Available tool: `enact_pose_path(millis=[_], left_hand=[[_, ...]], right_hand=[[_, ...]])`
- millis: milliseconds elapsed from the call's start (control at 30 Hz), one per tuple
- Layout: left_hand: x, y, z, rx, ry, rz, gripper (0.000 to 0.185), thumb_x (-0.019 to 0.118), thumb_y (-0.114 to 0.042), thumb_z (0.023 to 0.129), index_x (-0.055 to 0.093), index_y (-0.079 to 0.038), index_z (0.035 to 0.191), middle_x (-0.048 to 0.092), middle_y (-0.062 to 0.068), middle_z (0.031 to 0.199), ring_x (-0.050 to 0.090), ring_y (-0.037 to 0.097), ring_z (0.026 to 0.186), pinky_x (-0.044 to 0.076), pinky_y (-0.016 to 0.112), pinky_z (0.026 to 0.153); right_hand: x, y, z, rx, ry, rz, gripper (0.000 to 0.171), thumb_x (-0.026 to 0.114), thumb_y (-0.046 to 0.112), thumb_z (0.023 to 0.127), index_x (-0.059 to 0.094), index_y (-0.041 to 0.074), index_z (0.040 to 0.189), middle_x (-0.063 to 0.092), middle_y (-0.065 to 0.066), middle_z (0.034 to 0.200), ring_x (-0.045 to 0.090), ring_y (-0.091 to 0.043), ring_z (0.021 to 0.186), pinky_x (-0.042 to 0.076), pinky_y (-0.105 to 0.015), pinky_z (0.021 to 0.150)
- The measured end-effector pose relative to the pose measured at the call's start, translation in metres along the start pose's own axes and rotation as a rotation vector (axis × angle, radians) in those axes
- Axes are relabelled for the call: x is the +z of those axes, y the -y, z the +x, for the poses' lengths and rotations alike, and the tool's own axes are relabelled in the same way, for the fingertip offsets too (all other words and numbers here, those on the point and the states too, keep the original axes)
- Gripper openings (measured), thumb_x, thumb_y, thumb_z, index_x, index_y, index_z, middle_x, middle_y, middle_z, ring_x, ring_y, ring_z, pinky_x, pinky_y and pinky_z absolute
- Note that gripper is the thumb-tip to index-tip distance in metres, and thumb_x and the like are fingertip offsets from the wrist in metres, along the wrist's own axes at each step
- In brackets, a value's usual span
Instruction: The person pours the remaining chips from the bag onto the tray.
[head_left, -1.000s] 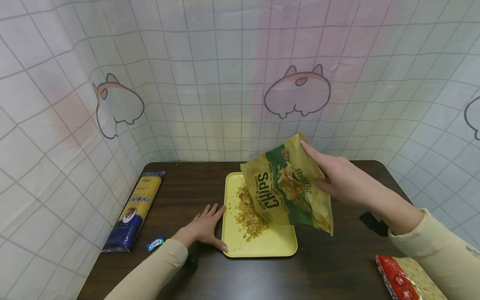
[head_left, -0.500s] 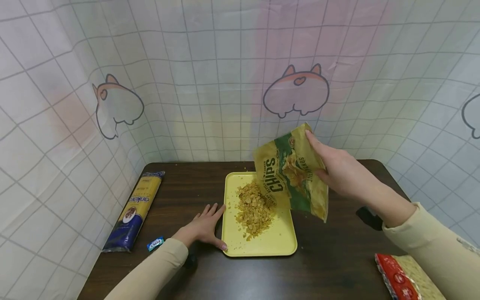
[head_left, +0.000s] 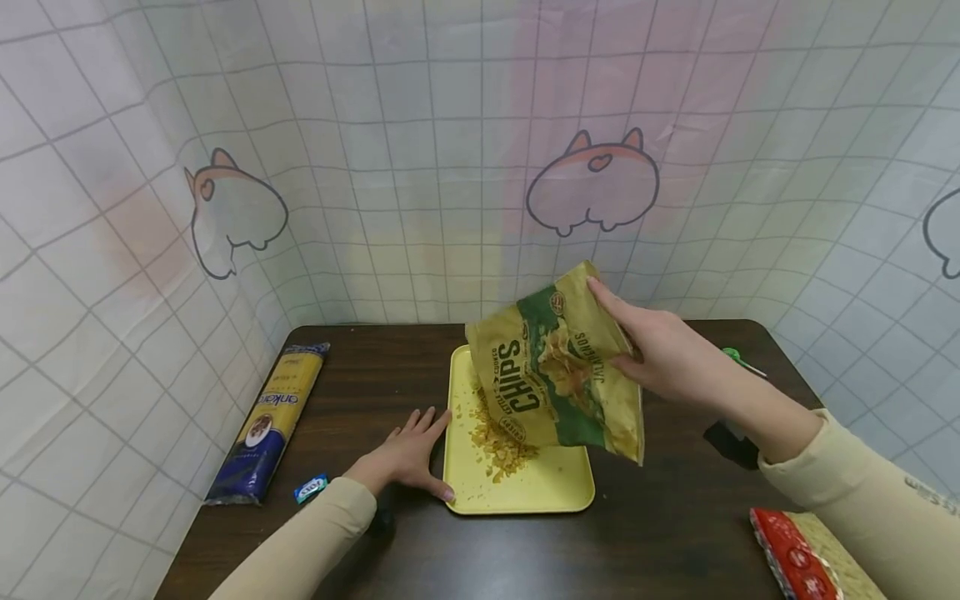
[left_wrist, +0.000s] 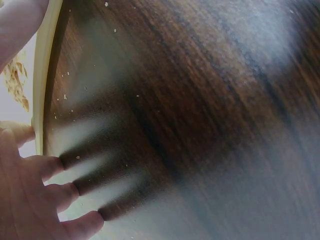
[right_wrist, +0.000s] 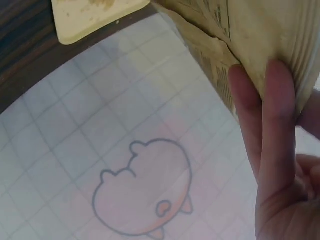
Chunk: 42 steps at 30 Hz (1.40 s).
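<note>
A yellow-green chip bag (head_left: 558, 367) hangs tilted on its side above the yellow tray (head_left: 525, 492). My right hand (head_left: 660, 346) grips the bag's right end between thumb and fingers; in the right wrist view two fingers (right_wrist: 280, 115) lie along its back. Crushed chips (head_left: 495, 446) lie heaped on the tray, partly hidden behind the bag. My left hand (head_left: 408, 450) rests with spread fingers at the tray's left edge, thumb and fingertips touching the rim. In the left wrist view its fingers (left_wrist: 65, 195) reach down onto the dark tabletop beside the rim.
A blue and yellow pasta pack (head_left: 270, 425) lies at the table's left, with a small blue packet (head_left: 311, 487) near it. At the lower right lies a red and clear bag (head_left: 817, 554). A green item (head_left: 733, 355) shows behind the right forearm. Grid-patterned curtain surrounds the table.
The chip bag rose to the upper right, then came back down and left over the tray, in my right hand's grip. More chip crumbs lie on the tray. My left hand stays put.
</note>
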<state>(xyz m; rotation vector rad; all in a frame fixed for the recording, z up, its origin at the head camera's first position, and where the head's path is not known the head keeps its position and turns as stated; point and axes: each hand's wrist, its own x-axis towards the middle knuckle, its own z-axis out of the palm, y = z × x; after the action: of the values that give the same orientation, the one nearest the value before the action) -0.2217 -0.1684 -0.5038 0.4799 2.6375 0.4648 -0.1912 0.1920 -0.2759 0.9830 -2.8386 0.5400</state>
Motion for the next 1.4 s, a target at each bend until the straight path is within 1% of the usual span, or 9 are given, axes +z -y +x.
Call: enact_pose_path(millis=[100,333,600,700,967,1067,1233,1333,1400], left_hand=[[-0.001,0.000,0.000,0.003,-0.001,0.004,0.131,0.091,-0.058,0.067,0.017,-0.014,0.166,0.016,0.024,0.170,0.012,0.048,0.157,0.022,0.070,0.118],[-0.001,-0.001,0.001,0.005,0.001,0.003,0.132,0.092,-0.058,0.066,0.017,-0.013,0.165,0.016,0.025,0.169,0.012,0.049,0.157,0.022,0.070,0.118],[0.002,-0.001,0.003,-0.009,0.000,0.006,0.132,0.091,-0.060,0.066,0.017,-0.015,0.166,0.016,0.023,0.170,0.012,0.047,0.157,0.022,0.069,0.119],[0.001,-0.002,0.003,-0.011,0.000,0.009,0.132,0.091,-0.059,0.066,0.018,-0.014,0.165,0.016,0.023,0.170,0.012,0.047,0.157,0.023,0.069,0.119],[0.001,-0.002,0.002,-0.013,0.009,0.030,0.131,0.090,-0.059,0.067,0.018,-0.012,0.165,0.015,0.023,0.170,0.012,0.047,0.157,0.023,0.069,0.119],[0.001,-0.001,0.002,-0.012,0.006,0.028,0.131,0.091,-0.059,0.067,0.018,-0.012,0.165,0.015,0.024,0.170,0.012,0.047,0.157,0.023,0.069,0.118],[0.001,-0.001,0.002,-0.012,0.002,0.023,0.132,0.091,-0.060,0.066,0.018,-0.013,0.165,0.016,0.024,0.170,0.012,0.048,0.157,0.023,0.070,0.118],[0.002,0.000,0.003,-0.014,0.003,0.020,0.132,0.091,-0.061,0.066,0.018,-0.014,0.165,0.016,0.023,0.170,0.012,0.048,0.157,0.023,0.069,0.119],[0.003,0.000,0.003,-0.013,0.005,0.015,0.132,0.091,-0.061,0.065,0.018,-0.014,0.165,0.016,0.023,0.170,0.012,0.048,0.157,0.023,0.069,0.119]], right_hand=[[0.004,0.007,-0.001,-0.039,-0.010,-0.015,0.091,0.072,-0.007,0.088,0.021,0.001,0.163,0.061,-0.031,0.137,0.063,-0.020,0.072,0.050,-0.035,0.066],[0.006,0.019,-0.002,-0.065,-0.004,-0.068,0.090,0.070,-0.010,0.087,0.022,0.004,0.163,0.052,-0.026,0.150,0.058,-0.013,0.069,0.047,-0.032,0.066],[0.000,0.024,-0.001,-0.101,0.016,-0.030,0.090,0.069,-0.010,0.087,0.023,0.006,0.163,0.069,-0.022,0.122,0.031,-0.004,0.053,0.038,-0.026,0.058],[0.000,0.028,0.001,-0.123,0.003,-0.013,0.089,0.068,-0.011,0.088,0.024,0.005,0.163,0.057,-0.025,0.145,0.030,-0.003,0.055,0.039,-0.026,0.060],[0.004,0.037,0.003,-0.172,0.034,0.013,0.089,0.067,-0.013,0.087,0.026,0.011,0.163,0.065,-0.018,0.137,0.031,-0.002,0.056,0.038,-0.024,0.058],[0.002,0.039,0.002,-0.163,0.035,0.007,0.091,0.067,-0.013,0.087,0.026,0.013,0.164,0.059,-0.017,0.147,0.032,-0.003,0.056,0.039,-0.024,0.059],[-0.004,0.037,0.001,-0.114,0.038,-0.012,0.092,0.067,-0.011,0.087,0.025,0.016,0.164,0.062,-0.017,0.142,0.027,-0.003,0.054,0.038,-0.024,0.056],[-0.006,0.035,0.000,-0.070,0.058,-0.025,0.091,0.066,-0.011,0.088,0.024,0.016,0.164,0.071,-0.014,0.111,0.026,-0.003,0.052,0.036,-0.024,0.053],[-0.007,0.032,0.000,-0.042,0.048,-0.034,0.090,0.065,-0.010,0.089,0.023,0.014,0.164,0.070,-0.018,0.114,0.028,-0.005,0.049,0.036,-0.025,0.053]])
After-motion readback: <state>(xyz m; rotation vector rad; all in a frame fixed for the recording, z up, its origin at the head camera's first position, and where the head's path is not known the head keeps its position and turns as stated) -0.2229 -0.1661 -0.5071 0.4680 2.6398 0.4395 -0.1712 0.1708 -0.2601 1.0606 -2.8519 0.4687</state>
